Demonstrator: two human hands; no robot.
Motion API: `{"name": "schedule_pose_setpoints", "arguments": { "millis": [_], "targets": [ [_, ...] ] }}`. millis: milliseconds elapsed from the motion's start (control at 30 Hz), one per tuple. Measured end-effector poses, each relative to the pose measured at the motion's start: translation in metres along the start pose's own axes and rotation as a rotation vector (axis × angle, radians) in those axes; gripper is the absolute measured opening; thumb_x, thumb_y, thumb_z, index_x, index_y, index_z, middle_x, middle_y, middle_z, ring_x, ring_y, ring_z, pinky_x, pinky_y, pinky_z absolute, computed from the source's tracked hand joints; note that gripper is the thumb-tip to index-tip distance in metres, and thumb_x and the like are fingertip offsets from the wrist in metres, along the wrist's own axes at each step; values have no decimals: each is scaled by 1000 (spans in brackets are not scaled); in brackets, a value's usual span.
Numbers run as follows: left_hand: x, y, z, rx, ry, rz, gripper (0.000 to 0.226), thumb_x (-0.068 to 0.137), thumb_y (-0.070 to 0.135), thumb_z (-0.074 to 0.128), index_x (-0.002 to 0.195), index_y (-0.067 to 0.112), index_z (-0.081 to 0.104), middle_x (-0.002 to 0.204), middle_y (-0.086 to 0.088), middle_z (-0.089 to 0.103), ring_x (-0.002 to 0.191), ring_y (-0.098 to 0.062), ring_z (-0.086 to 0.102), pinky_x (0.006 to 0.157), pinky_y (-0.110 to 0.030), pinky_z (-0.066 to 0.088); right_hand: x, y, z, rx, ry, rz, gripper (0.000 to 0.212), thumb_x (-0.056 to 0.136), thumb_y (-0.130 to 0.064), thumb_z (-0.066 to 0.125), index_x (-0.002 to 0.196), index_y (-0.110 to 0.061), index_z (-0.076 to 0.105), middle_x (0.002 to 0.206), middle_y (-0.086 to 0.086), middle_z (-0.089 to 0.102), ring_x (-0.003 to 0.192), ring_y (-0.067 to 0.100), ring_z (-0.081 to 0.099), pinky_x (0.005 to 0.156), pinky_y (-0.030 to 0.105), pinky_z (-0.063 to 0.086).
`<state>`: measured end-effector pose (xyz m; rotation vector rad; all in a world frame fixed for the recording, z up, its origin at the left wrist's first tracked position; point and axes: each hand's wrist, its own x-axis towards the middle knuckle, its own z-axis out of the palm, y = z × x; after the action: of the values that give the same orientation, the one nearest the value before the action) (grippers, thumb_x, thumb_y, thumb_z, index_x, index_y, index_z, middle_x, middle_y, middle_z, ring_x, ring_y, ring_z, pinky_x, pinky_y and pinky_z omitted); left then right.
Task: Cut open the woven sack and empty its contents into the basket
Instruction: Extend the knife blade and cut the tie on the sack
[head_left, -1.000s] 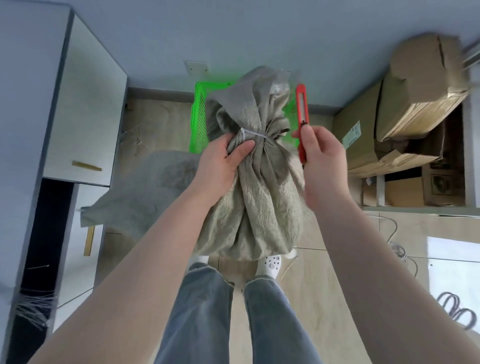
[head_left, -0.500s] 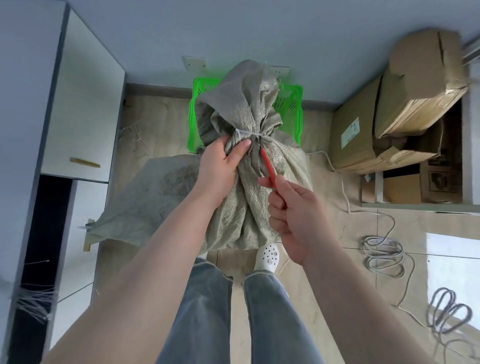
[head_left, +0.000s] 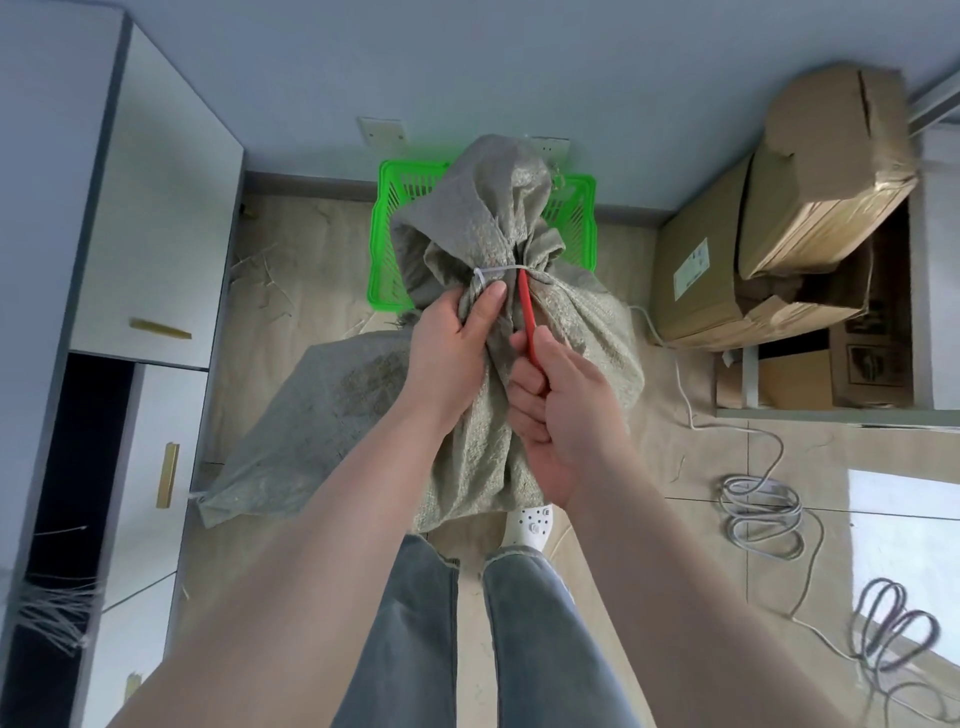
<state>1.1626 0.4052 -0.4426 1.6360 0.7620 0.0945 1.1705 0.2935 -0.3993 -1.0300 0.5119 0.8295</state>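
Note:
A grey-green woven sack (head_left: 576, 332) stands upright in front of my legs, its neck bunched and bound by a white zip tie (head_left: 498, 271). My left hand (head_left: 457, 338) grips the gathered neck just below the tie. My right hand (head_left: 558, 410) holds a red utility knife (head_left: 527, 317), its tip pointing up and reaching the tie. Behind the sack sits a bright green plastic basket (head_left: 382, 249) on the floor, mostly hidden by the sack's top.
A second flat empty sack (head_left: 322, 415) lies on the floor at the left. White cabinets (head_left: 150, 249) line the left side. Cardboard boxes (head_left: 779, 218) are stacked at the right. Coiled grey cables (head_left: 763, 514) lie on the floor at the right.
My right hand brought the red knife down from beside the sack's top and now points it up at the zip tie. My left hand kept its grip on the neck.

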Motion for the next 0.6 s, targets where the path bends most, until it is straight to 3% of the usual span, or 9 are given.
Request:
{"name": "schedule_pose_setpoints", "arguments": {
  "millis": [133,367,500,600],
  "targets": [
    [-2,-3,7,-43,35,-42,37,93,42,51,101,9,66,90,-5,70,87,-22,64,86,-43,51,6,-6,2,-174,38,29,25,101,-26,43,79,-16,50,49,-6,36,37,7,24,32,19,19],
    [-1,-12,15,15,148,-91,26,94,36,53,70,24,55,59,10,54,57,-6,48,60,-31,37,4,-2,7,-152,6,-17,33,104,-32,41,76,-16,49,51,-6,26,39,7,16,32,19,15],
    [1,-13,18,160,144,-84,27,96,30,49,77,12,55,68,-4,58,73,-30,57,62,-33,34,-2,-4,6,-48,9,53,34,104,-31,42,76,-13,50,50,-6,25,37,5,18,30,18,16],
    [3,-11,23,227,139,-68,27,97,30,48,78,11,53,77,-14,64,80,-37,58,65,-37,39,-6,-7,5,-31,37,47,34,104,-30,42,75,-12,49,48,-7,25,36,5,17,29,17,17]
  ]
}}
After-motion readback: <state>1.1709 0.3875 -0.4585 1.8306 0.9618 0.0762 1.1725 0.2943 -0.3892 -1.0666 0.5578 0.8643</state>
